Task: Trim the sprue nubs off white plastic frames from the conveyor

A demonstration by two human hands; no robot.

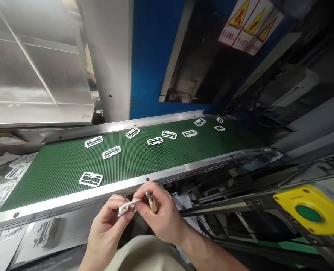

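As both hands (106,222) (164,214) curl, fingertips (129,215) pinch a white part (124,209).

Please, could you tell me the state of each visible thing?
Left hand: fingers closed on white part.
Right hand: closed around small tool.
White part: held off the belt.
Small tool: gripped.
White frames: lying apart on green belt.
Green belt: loaded; motion cannot be told.
Frame pile: overlapping, at belt's left end.
Green button: unclear whether pressed.

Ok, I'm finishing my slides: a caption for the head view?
White part in left hand and right hand, beside a green conveyor bearing white frames.
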